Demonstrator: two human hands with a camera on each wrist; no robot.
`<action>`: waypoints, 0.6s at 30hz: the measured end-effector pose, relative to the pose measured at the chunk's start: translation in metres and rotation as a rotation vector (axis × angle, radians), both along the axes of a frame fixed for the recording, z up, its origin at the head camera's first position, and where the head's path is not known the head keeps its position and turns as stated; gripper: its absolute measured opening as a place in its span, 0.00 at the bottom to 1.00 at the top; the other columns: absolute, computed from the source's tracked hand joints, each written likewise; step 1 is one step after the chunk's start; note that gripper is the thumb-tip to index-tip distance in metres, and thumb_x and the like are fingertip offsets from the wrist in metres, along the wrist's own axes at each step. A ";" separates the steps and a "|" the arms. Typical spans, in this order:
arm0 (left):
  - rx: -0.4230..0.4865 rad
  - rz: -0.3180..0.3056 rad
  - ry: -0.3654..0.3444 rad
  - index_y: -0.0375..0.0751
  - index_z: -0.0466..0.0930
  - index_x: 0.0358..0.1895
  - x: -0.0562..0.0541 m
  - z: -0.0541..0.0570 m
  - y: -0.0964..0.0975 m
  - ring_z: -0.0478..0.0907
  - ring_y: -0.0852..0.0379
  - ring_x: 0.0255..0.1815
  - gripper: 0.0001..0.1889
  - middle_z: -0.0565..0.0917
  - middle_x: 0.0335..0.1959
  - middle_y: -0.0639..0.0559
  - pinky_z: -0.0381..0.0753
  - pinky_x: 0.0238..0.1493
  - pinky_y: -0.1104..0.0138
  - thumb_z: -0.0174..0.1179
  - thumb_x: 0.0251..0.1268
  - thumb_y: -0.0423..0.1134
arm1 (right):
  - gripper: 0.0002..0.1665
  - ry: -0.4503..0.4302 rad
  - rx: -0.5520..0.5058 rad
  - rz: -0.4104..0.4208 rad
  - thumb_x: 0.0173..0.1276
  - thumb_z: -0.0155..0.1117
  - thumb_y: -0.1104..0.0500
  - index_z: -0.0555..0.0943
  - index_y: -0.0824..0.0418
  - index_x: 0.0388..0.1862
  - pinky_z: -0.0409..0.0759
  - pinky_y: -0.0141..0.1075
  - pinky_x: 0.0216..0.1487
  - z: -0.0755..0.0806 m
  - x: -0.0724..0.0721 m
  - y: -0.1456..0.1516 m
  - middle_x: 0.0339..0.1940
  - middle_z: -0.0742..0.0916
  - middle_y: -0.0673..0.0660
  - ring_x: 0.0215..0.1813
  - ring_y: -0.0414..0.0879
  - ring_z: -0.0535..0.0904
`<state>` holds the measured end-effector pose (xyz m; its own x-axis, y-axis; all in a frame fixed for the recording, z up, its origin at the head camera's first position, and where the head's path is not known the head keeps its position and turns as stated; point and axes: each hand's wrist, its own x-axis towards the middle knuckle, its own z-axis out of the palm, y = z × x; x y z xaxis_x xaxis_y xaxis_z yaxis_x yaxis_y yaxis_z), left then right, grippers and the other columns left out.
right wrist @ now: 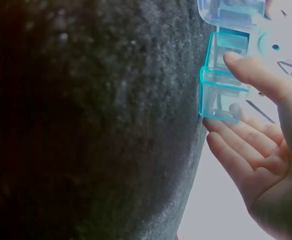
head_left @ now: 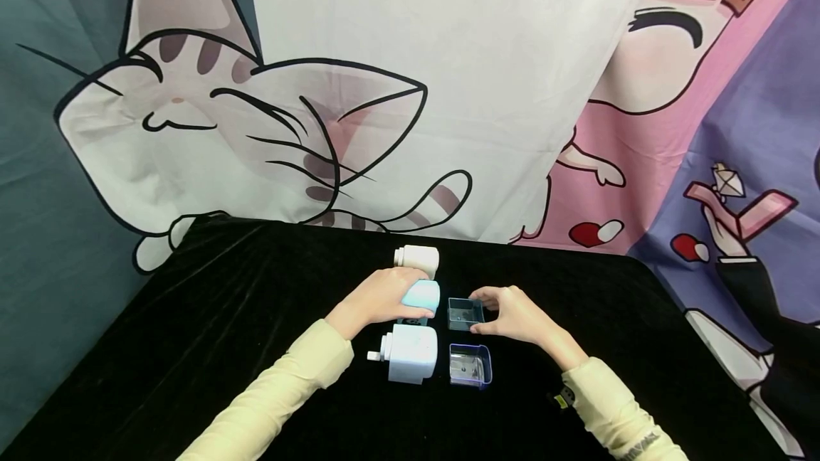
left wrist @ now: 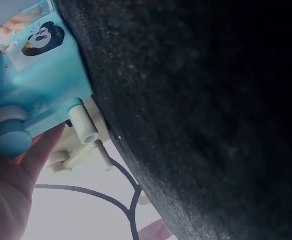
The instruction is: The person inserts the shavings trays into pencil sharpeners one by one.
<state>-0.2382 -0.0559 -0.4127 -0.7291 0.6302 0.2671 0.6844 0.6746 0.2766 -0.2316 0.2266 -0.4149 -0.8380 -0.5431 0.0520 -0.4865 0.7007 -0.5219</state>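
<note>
Turquoise appliance, one, in the left hand; clear teal-edged tray, one, between the right hand's thumb and fingers.
Turquoise appliance: on black cloth, mid-row, fingers and thumb of the left hand curled round it; the left-wrist view alone gives its penguin picture and pale spout. Teal-edged tray: just right of it and apart, pinched narrowly by the right hand; the right-wrist view adds its bright rim and dividing ridge. Head view only, whole row: cream appliance beyond, pale-blue appliance nearer, spout leftward. Purple-rimmed tray: beside the latter. Behind: printed cat backdrop.
</note>
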 end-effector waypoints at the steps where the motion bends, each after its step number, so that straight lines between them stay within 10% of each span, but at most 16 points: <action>1: -0.004 -0.001 0.002 0.45 0.77 0.55 0.000 0.000 0.000 0.79 0.61 0.43 0.31 0.83 0.49 0.53 0.80 0.44 0.66 0.63 0.55 0.64 | 0.30 -0.002 -0.003 -0.002 0.50 0.77 0.50 0.81 0.61 0.50 0.83 0.40 0.48 0.000 0.000 0.000 0.43 0.88 0.54 0.46 0.45 0.85; 18: -0.008 0.002 0.007 0.44 0.77 0.55 0.001 0.000 0.001 0.79 0.61 0.43 0.31 0.84 0.49 0.52 0.80 0.45 0.66 0.63 0.55 0.63 | 0.28 0.005 -0.008 -0.007 0.50 0.77 0.51 0.81 0.61 0.48 0.83 0.38 0.46 -0.001 0.002 0.000 0.41 0.88 0.54 0.44 0.44 0.85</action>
